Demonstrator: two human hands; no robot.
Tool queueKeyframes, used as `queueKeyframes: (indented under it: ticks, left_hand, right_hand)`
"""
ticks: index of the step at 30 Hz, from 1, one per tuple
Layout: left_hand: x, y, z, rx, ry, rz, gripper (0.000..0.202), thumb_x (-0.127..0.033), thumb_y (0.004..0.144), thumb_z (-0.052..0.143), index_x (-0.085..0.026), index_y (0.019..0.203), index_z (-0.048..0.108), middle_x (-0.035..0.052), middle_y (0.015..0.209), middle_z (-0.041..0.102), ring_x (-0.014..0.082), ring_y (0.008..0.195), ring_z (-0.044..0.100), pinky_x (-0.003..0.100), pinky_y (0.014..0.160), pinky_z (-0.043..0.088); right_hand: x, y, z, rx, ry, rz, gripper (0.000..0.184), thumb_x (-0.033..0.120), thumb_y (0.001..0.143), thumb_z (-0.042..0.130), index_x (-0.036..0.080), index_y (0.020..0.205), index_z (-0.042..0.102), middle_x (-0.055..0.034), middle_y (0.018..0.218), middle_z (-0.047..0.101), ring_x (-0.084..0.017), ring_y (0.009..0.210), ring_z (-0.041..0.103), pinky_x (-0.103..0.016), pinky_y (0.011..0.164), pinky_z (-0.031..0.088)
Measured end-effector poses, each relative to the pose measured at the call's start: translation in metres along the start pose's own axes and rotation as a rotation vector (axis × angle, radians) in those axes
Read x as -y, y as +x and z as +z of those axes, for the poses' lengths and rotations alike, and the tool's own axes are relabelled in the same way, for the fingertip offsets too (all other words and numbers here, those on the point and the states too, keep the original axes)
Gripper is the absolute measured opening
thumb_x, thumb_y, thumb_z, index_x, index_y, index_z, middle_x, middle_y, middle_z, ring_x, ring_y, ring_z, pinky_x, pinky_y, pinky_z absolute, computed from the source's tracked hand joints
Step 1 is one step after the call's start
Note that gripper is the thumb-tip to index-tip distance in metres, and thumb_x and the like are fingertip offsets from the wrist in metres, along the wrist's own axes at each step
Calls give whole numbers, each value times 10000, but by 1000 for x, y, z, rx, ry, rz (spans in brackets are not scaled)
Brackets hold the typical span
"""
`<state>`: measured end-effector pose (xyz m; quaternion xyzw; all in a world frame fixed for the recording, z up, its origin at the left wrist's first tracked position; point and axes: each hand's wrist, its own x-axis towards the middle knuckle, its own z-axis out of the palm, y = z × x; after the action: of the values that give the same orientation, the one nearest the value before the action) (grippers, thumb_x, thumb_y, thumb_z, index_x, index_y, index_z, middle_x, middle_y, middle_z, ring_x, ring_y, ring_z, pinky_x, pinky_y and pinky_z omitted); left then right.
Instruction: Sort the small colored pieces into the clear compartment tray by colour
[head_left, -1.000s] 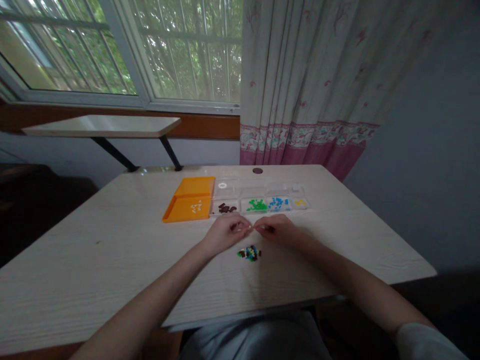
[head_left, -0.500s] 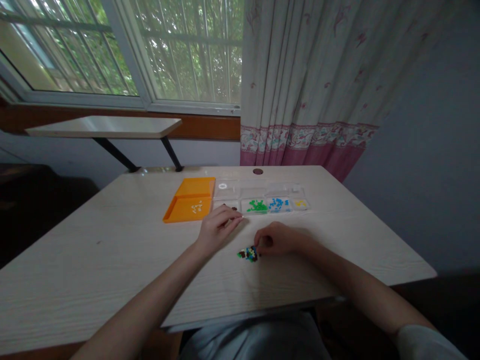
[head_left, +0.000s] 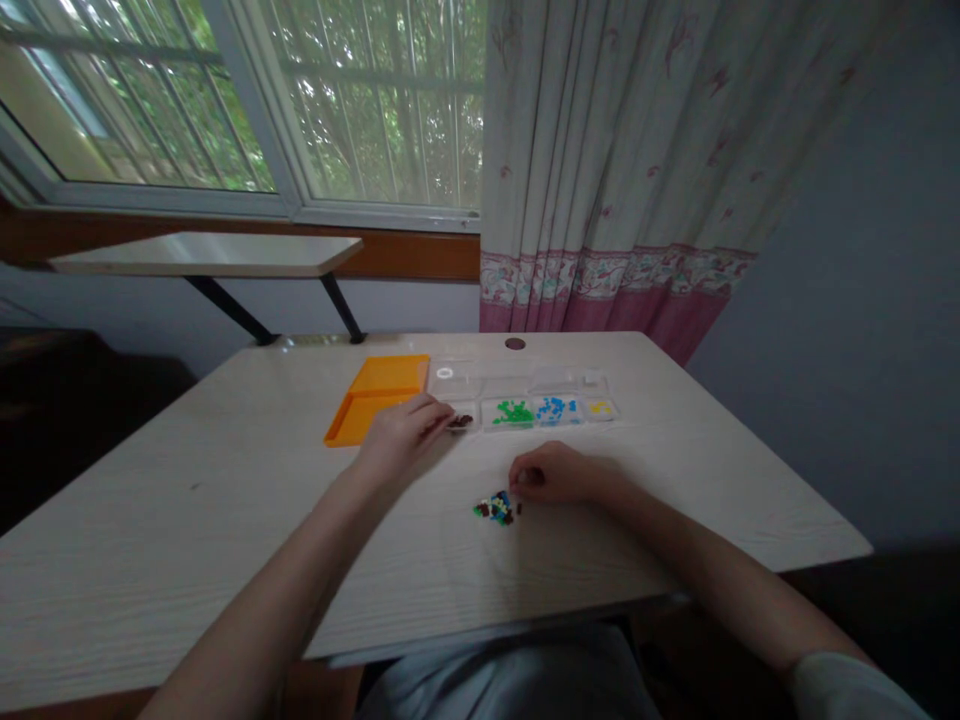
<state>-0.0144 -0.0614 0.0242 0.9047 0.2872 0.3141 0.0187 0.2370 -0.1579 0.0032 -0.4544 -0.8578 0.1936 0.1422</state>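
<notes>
My left hand [head_left: 405, 430] is over the right edge of an orange tray [head_left: 345, 425]. Its fingers are drawn together, their tips beside dark brown pieces [head_left: 460, 422] in a clear box; anything between them is too small to see. My right hand [head_left: 553, 472] rests on the table with thumb and forefinger pinched at the upper right of a small cluster of building bricks [head_left: 495, 508] in brown, green, blue and pale yellow. What this pinch holds, if anything, I cannot make out. One loose dark piece [head_left: 519, 509] lies just right of the cluster.
Beyond my hands, clear lidded compartments hold green pieces [head_left: 514, 412], blue pieces [head_left: 556, 409] and yellow pieces [head_left: 600, 407]. Their transparent lids [head_left: 506, 383] lie folded back. A raised shelf [head_left: 217, 254] stands at the table's back left, and a curtain [head_left: 600, 200] hangs behind.
My left hand has moved left from in front of the clear boxes to the orange tray's edge, uncovering the brown pieces and covering the tray's white pieces. My right hand has barely moved.
</notes>
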Motion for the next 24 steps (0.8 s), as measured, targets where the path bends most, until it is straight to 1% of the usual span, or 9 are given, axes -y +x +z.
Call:
queueKeyframes:
  ticks: [3,5,7,8,10,13,20,24]
  left_hand:
    - [37,-2,-18,193,180,-177,239,-334,833,434,-198,868,627,47,879,631,150,722,577,217,599,396]
    - [59,-5,-26,327,289,-319,230,-340,799,449,-210,827,636,45,853,641,169,698,579,223,560,367]
    - [76,-10,-30,434,321,-419,224,-343,769,462,-218,810,643,48,833,653,187,705,584,227,558,357]
    - [83,-12,-30,468,312,-454,220,-348,755,470,-221,801,645,48,832,657,191,710,586,229,564,358]
    - [91,-15,-28,497,287,-491,216,-347,735,479,-224,798,646,46,834,662,196,719,589,232,576,361]
    - [96,-17,-25,492,258,-496,216,-338,722,477,-224,794,645,40,831,666,199,739,591,231,584,359]
    - [96,-17,-25,503,269,-501,261,-368,733,459,-210,819,648,56,870,671,205,743,596,233,568,354]
    - [93,-16,-27,488,281,-485,272,-381,743,455,-208,834,644,57,877,670,198,739,593,230,573,358]
  right_hand:
    - [-7,0,2,-54,-31,22,142,240,767,537,193,840,650,17,616,615,-78,527,505,-172,538,344]
    - [-9,0,3,-75,-40,32,144,244,774,529,196,841,647,12,628,621,-83,541,515,-171,540,344]
    - [-10,0,3,-84,-47,37,143,249,778,527,197,843,644,12,626,621,-85,540,516,-173,541,344]
    - [-10,0,3,-84,-50,38,142,249,779,528,196,843,643,12,620,619,-84,536,513,-173,539,342]
    - [-9,0,2,-79,-54,38,142,249,780,529,193,844,642,14,608,613,-84,527,505,-174,536,338]
    - [-7,-1,0,-70,-52,32,146,245,786,524,186,845,643,16,593,601,-80,516,492,-172,532,333]
    - [-7,-3,-4,-91,-74,29,146,237,785,521,186,845,644,21,574,581,-74,503,474,-169,529,323]
    - [-9,-3,-4,-105,-90,18,141,219,772,524,189,839,644,22,575,585,-73,501,476,-168,527,320]
